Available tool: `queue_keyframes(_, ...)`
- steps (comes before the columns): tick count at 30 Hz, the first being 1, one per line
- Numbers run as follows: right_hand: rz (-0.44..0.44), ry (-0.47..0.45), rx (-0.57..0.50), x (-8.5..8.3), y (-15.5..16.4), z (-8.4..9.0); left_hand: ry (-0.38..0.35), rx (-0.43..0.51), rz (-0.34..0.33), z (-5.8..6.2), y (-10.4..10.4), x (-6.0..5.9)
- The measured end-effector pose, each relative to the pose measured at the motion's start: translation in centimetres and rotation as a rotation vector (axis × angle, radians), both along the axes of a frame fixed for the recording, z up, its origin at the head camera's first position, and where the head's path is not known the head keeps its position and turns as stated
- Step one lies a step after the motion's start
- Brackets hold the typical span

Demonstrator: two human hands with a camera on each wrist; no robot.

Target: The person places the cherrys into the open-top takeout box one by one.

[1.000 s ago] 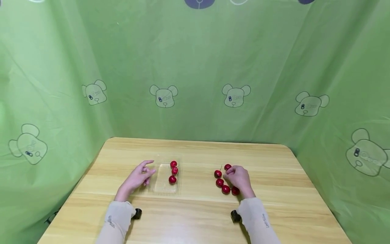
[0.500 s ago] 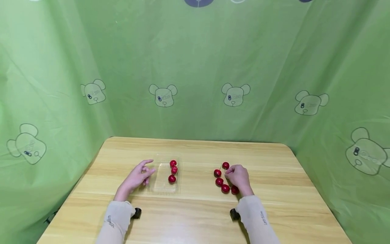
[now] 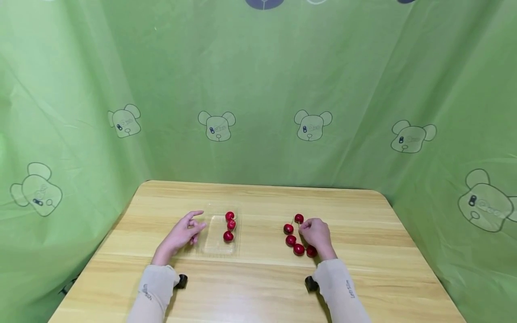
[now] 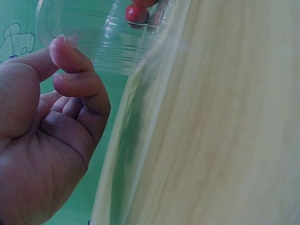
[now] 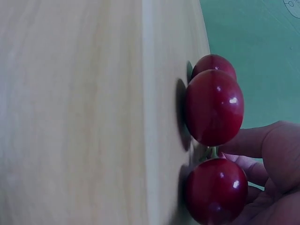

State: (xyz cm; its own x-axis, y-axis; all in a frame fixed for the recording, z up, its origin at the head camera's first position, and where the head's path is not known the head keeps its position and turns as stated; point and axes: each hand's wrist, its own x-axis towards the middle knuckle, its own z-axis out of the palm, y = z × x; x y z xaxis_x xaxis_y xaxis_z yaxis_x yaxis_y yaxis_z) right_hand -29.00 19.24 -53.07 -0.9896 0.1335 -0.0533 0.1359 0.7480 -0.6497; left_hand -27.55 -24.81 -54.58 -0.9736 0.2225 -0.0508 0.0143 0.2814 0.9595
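My right hand (image 3: 316, 233) pinches the thin stem of the farthest cherry (image 3: 299, 218) on the table's right half. Close by lie several more red cherries (image 3: 299, 249), one partly covered by my right wrist. In the right wrist view, two big cherries (image 5: 214, 108) (image 5: 216, 191) hide my right fingertips. A clear plastic box (image 3: 218, 255) rests on the left half, with three cherries (image 3: 228, 236) along its right side. My left hand (image 3: 183, 233) hovers at the box's left side, holding nothing, its index finger extended over the rim; contact cannot be told.
The wooden table (image 3: 258, 287) ends at a green curtain (image 3: 262, 161) printed with bear heads, which surrounds it on the back and sides. A small black device (image 3: 311, 284) sits at the right sleeve, and a similar black device (image 3: 181, 281) at the left.
The farthest cherry has shifted slightly left, out from beside my right fingers, and its stem now shows between them. My left hand and the box have stayed in place.
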Motion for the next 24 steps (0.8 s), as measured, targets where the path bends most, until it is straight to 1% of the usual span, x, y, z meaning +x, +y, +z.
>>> queue_keyframes(6,-0.023,0.000,-0.027,0.1,0.0,0.3,-0.015,0.005,0.007,-0.1,-0.2,-0.1)
queue_keyframes(11,-0.024,0.025,-0.039,0.1,-0.1,0.8,-0.028,0.004,0.017,-0.1,-0.1,0.0)
queue_keyframes(16,-0.053,0.054,-0.066,0.2,-0.1,1.0,-0.020,0.001,0.010,0.0,0.0,0.1)
queue_keyframes(20,-0.067,0.057,-0.092,0.2,0.0,1.1,-0.019,-0.008,0.019,-0.1,-0.1,0.1)
queue_keyframes(24,-0.074,0.061,-0.111,0.1,0.1,1.2,-0.012,-0.019,0.013,-0.2,-0.1,-0.1)
